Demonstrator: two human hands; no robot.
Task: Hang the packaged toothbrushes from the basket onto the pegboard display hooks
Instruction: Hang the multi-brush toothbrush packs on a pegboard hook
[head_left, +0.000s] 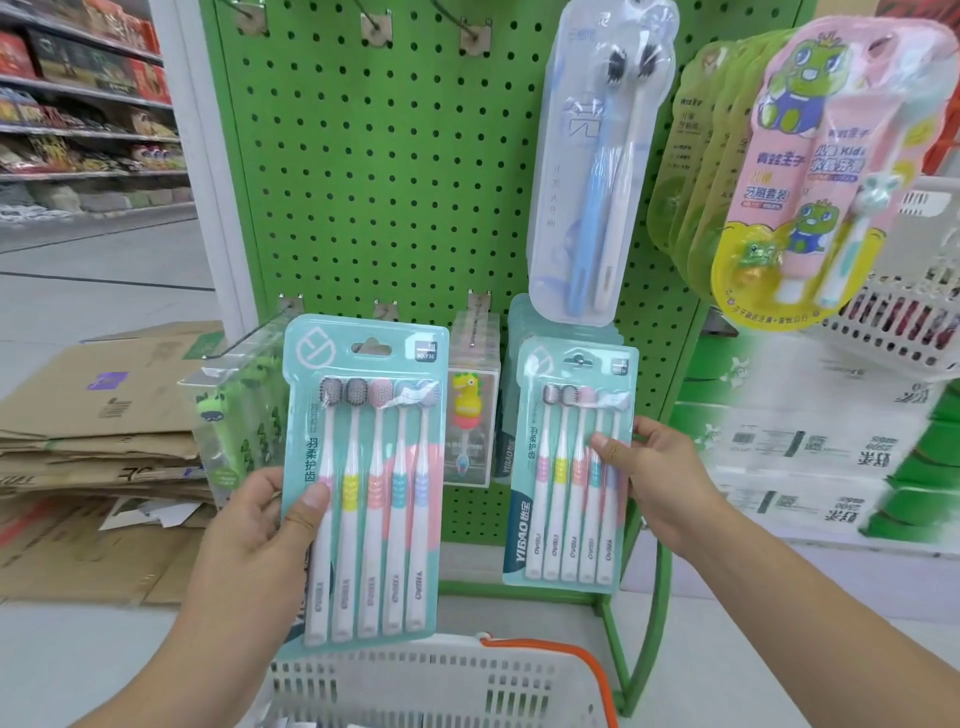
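Left grip (270, 512) on glossy toothbrush pack (363, 478)

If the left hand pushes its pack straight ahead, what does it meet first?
Probably the clear-boxed dinosaur toothbrush packs hanging behind the teal five-brush pack in the left hand, then the green pegboard; depth is unclear.

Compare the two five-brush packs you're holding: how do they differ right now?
The left-hand pack is off the board, held free in front of it by the left hand; the right-hand pack sits at the pegboard over a stack of packs, its hang hole at a hook, steadied by the right hand. The left-hand pack looks larger, being nearer the camera. Both are teal cards with five pastel brushes.
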